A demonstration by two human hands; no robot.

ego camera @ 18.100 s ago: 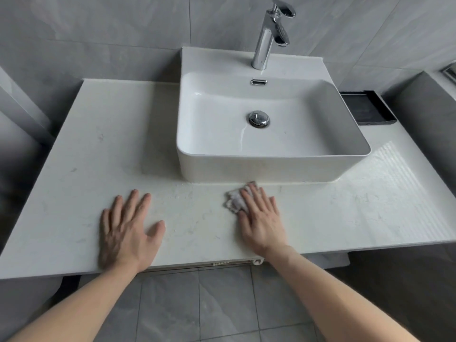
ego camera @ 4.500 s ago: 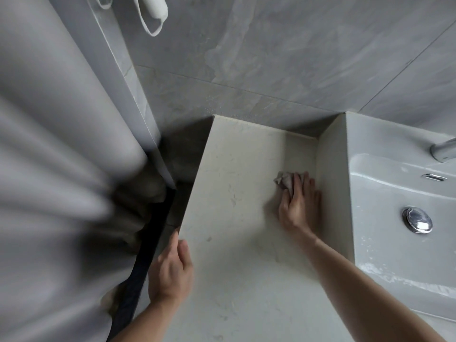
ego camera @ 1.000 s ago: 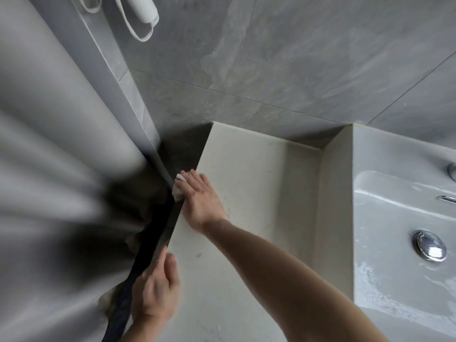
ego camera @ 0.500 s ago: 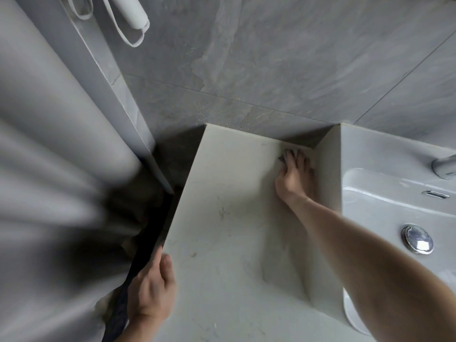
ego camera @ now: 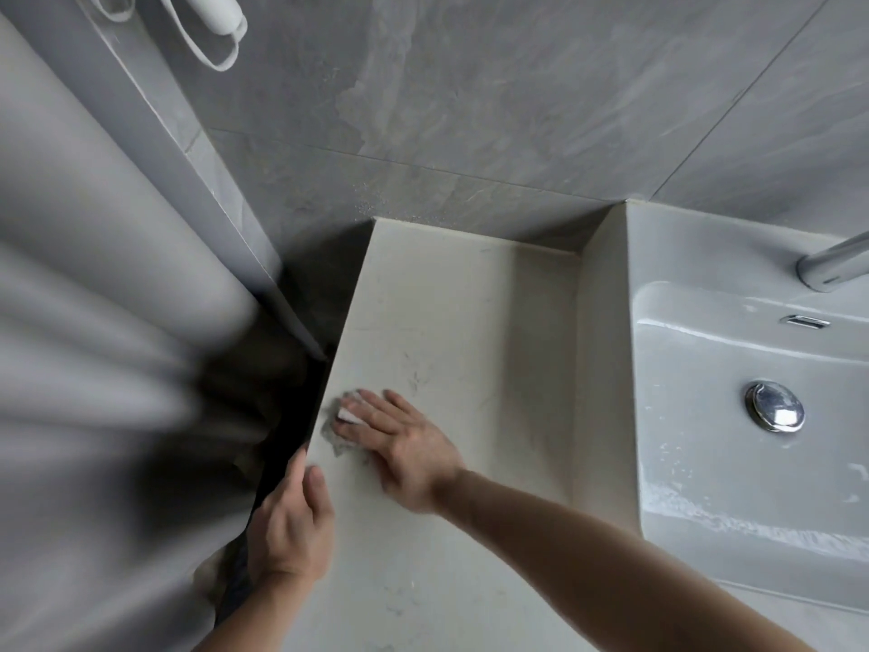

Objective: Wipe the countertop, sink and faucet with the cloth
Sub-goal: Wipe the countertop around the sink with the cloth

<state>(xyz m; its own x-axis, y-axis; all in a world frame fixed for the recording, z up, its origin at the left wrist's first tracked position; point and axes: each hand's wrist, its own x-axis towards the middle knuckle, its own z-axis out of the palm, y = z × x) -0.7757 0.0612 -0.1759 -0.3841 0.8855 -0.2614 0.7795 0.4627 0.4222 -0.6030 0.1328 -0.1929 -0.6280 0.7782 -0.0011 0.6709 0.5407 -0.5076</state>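
Right hand (ego camera: pixel 399 444) flat on cloth (ego camera: pixel 345 411) near countertop (ego camera: pixel 461 322) edge, left hand (ego camera: pixel 289 524) gripping edge

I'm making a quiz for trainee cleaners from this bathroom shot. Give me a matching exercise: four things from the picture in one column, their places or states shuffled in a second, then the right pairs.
Things:
1. cloth
2. left hand
3. drain plug
4. faucet

Places or states:
A. in the floor of the sink basin
B. pressed flat under the right hand, near the left edge of the countertop
C. at the picture's right edge, over the sink's back rim
D. gripping the countertop's left edge

Pairs: 1-B, 2-D, 3-A, 4-C
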